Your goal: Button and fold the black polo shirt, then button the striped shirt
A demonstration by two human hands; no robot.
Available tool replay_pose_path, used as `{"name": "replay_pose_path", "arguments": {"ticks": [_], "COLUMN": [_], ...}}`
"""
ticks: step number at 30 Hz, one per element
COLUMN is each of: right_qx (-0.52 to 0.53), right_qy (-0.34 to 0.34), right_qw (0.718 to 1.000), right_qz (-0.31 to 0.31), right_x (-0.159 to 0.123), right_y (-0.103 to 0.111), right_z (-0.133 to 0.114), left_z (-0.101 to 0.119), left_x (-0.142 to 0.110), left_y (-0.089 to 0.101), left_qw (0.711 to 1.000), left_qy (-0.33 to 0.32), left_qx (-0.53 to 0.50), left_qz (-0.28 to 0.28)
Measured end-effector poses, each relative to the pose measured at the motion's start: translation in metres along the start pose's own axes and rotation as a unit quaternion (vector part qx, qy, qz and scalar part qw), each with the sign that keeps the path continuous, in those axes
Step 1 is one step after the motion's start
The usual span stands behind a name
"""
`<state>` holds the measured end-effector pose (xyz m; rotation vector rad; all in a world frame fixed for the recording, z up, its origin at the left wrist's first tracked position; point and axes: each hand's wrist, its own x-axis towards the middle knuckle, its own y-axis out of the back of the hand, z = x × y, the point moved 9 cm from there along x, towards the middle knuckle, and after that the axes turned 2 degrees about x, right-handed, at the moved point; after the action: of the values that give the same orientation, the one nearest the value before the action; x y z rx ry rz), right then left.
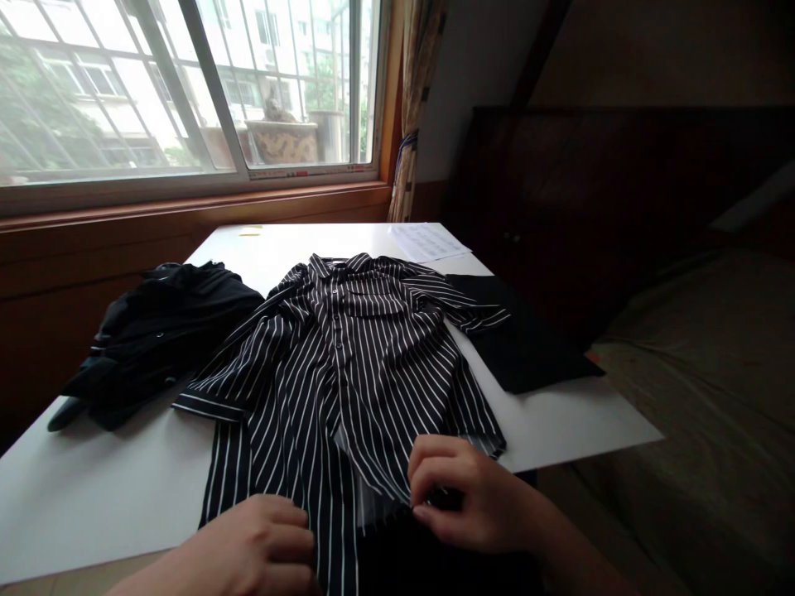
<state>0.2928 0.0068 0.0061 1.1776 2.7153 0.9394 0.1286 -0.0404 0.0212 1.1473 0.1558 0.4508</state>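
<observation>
A black short-sleeved shirt with white stripes point(373, 356) lies front up, collar away from me, its buttons running down the middle. Its near part hangs toward me past the table's front edge. My right hand point(469, 492) pinches the lower hem between thumb and fingers, lifting a fold there. My left hand point(264, 542) is closed at the lower left part of the shirt, with the fingertips turned under and partly hidden. The sleeves spread to both sides, wrinkled.
Dark clothes point(167, 331) lie heaped on the left of the white table point(577, 422). A flat black garment point(527, 339) lies on the right, partly under the right sleeve. Printed papers point(428, 242) rest at the back, below a barred window point(186, 91).
</observation>
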Motion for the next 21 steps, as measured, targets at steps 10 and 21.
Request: {"name": "replay_pose_path", "arguments": {"ticks": [10, 21], "right_qx": [0.022, -0.066], "right_qy": [-0.141, -0.245], "right_qw": [0.933, 0.887], "right_qz": [0.329, 0.385], "right_x": [-0.033, -0.040], "right_y": [0.095, 0.121], "right_z": [0.057, 0.111], "left_z": [-0.130, -0.188], "left_x": [0.038, 0.088], "left_y": [0.051, 0.024], "left_qw": [0.975, 0.992], "left_qy": [0.139, 0.060], "left_qx": [0.064, -0.018], "left_qz": [0.160, 0.107]}}
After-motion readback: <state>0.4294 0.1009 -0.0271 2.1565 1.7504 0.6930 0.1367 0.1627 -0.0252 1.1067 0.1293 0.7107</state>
